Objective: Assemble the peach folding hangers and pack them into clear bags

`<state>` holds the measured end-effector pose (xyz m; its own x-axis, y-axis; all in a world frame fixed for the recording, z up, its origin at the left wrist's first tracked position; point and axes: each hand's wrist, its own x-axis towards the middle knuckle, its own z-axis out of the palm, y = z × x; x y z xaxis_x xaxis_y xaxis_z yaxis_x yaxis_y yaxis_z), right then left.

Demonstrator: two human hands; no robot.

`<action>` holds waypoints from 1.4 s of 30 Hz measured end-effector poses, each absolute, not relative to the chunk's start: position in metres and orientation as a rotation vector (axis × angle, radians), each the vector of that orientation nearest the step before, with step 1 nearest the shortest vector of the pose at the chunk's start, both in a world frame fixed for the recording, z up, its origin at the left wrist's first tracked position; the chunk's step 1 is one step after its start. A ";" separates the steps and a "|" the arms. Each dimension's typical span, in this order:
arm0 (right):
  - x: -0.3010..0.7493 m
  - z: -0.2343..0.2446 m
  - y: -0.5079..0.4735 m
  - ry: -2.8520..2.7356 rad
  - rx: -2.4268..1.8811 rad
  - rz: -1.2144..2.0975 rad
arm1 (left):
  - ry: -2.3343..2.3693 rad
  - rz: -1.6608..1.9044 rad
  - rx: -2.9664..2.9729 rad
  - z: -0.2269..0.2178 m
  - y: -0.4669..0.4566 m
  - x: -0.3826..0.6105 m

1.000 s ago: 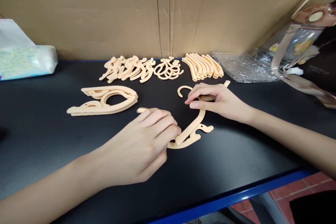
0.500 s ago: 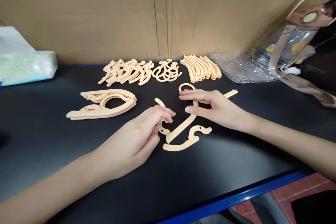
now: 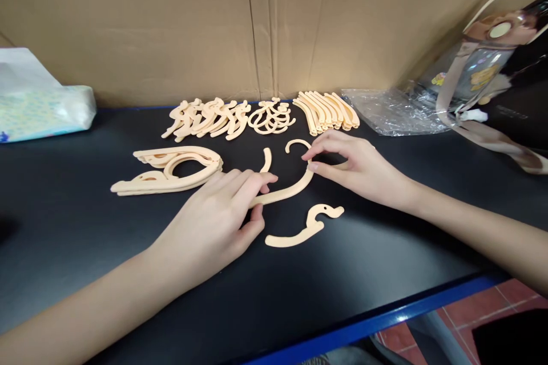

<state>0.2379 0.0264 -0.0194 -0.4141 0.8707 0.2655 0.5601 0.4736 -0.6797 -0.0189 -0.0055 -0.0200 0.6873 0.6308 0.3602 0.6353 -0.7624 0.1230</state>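
My left hand (image 3: 226, 217) is closed around the left end of a cream plastic hanger arm (image 3: 282, 195), which curves up to the right. At its other end my right hand (image 3: 351, 168) pinches the joint where a thin hanger hook (image 3: 295, 142) meets the arm. Fingers cover part of this joint. A curved cream piece (image 3: 267, 159) pokes out behind my left fingers, its lower part hidden. Nearer to me, a loose swan-necked piece (image 3: 295, 239) with a small hole lies flat on the black table (image 3: 342, 296).
Folded hangers (image 3: 171, 187) lie stacked at the left. Along the back are swan-necked pieces (image 3: 209, 117), hooks (image 3: 272, 117) and curved bars (image 3: 327, 111). Clear plastic wrap (image 3: 389, 114) and a strapped bottle (image 3: 488, 65) stand right, a tissue pack (image 3: 47, 111) left. Cardboard (image 3: 171, 28) rises behind.
The arm has swung to a flatter slant, and my left hand now grips its end. The bar that stuck out to the right no longer shows. My right fingers have closed into a pinch.
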 end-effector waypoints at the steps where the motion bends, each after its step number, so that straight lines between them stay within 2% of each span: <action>1: 0.240 -0.018 0.028 -2.159 -1.214 0.588 | -1.076 -0.608 -2.873 -0.020 -0.005 -0.019; 4: 0.243 -0.014 0.031 -2.241 -1.319 0.439 | -1.061 -0.569 -2.762 -0.022 -0.005 -0.019; 8: 0.243 -0.011 0.030 -2.318 -1.435 0.402 | -1.059 -0.467 -2.636 -0.022 -0.004 -0.019; 14: 0.240 -0.009 0.026 -2.432 -1.420 0.370 | -0.922 -0.421 -2.785 -0.021 -0.003 -0.017; 25: 0.245 -0.003 0.027 -2.725 -1.078 0.520 | -0.863 -0.521 -2.890 -0.025 0.001 -0.025; 33: 0.235 -0.006 0.016 -2.741 -0.806 0.584 | -0.931 -0.563 -2.889 -0.028 -0.001 -0.022; 36: 0.229 -0.011 0.010 -2.771 -0.679 0.500 | -0.930 -0.561 -2.921 -0.027 -0.001 -0.023; 40: 0.225 -0.014 0.003 -2.762 -0.510 0.212 | -0.869 -0.543 -2.950 -0.025 -0.001 -0.022; 42: 0.226 -0.011 0.002 -2.724 -0.503 0.193 | -0.833 -0.532 -2.982 -0.025 0.000 -0.022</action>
